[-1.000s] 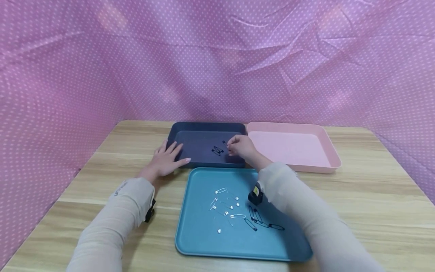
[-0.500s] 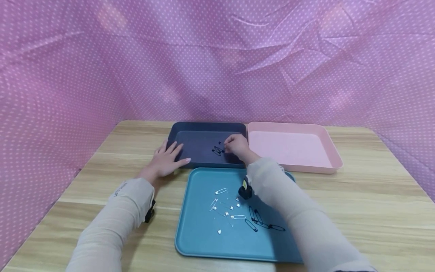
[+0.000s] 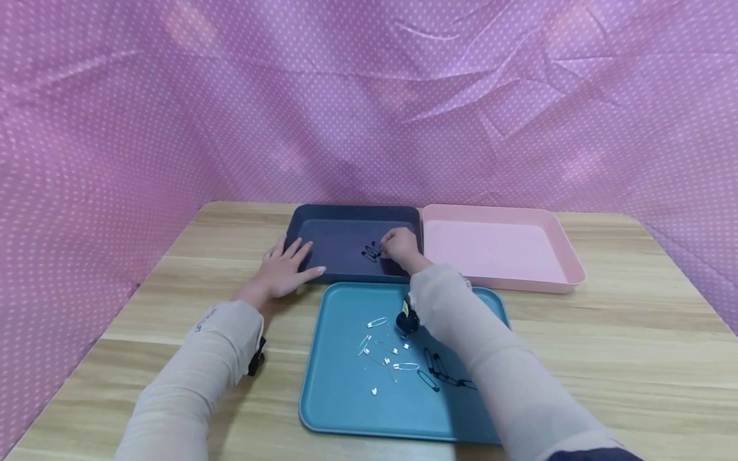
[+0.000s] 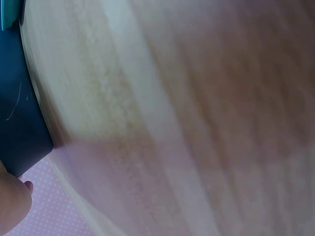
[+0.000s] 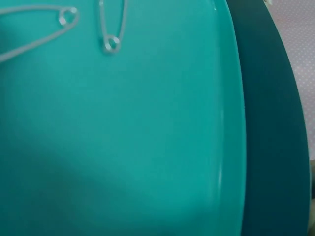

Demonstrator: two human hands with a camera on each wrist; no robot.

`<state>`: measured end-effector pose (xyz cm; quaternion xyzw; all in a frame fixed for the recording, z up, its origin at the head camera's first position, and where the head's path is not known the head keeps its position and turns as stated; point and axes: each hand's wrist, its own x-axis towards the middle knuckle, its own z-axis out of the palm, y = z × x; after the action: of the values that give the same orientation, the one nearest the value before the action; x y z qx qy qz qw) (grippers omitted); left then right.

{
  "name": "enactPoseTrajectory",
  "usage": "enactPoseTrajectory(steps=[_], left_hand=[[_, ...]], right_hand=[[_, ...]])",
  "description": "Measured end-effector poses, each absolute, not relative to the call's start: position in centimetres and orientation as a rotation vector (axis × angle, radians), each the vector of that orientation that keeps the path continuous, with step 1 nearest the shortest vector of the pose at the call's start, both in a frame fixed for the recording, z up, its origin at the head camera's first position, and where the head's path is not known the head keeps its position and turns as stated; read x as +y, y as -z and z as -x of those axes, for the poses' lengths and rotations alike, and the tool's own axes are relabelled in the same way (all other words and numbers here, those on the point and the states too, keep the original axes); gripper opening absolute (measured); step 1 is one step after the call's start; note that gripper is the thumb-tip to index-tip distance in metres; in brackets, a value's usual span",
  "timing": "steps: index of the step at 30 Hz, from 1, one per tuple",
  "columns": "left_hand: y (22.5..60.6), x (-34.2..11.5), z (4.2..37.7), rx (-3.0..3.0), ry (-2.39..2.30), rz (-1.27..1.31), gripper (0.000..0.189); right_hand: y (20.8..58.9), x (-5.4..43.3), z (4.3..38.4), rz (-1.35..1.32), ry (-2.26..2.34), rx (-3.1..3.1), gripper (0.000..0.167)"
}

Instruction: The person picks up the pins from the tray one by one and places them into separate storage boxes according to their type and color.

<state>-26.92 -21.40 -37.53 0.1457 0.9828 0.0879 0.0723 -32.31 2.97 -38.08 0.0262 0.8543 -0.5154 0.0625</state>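
My left hand (image 3: 282,272) rests with spread, straight fingers at the left rim of the dark blue tray (image 3: 340,212). My right hand (image 3: 400,248) is inside that tray's right side, with fingertips curled together, pinching a black safety pin beside several others (image 3: 369,254); the fingers hide part of it. In front, the teal tray (image 3: 340,410) holds scattered silver safety pins (image 3: 406,367) and a group of black safety pins (image 3: 428,381). The right forearm covers part of that group. Two silver pins (image 5: 112,44) show in the right wrist view.
To the right of the dark blue tray stands a pink tray (image 3: 496,250), close beside it. All trays are on a wooden table (image 3: 623,346). A pink dotted cloth (image 3: 369,115) hangs behind and on both sides.
My right hand has shifted slightly left in the dark blue tray, closer to the black safety pins, and the forearm has swung left over the teal tray. My left hand stays put.
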Motion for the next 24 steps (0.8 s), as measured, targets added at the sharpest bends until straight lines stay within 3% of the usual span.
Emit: enactPoseTrajectory(steps=[24], left_hand=[[37.6, -21.5, 27.0, 2.94, -0.288, -0.436, 0.083]], right_hand=[[35.9, 4.7, 31.1, -0.019, 1.559, 2.509, 0.017]])
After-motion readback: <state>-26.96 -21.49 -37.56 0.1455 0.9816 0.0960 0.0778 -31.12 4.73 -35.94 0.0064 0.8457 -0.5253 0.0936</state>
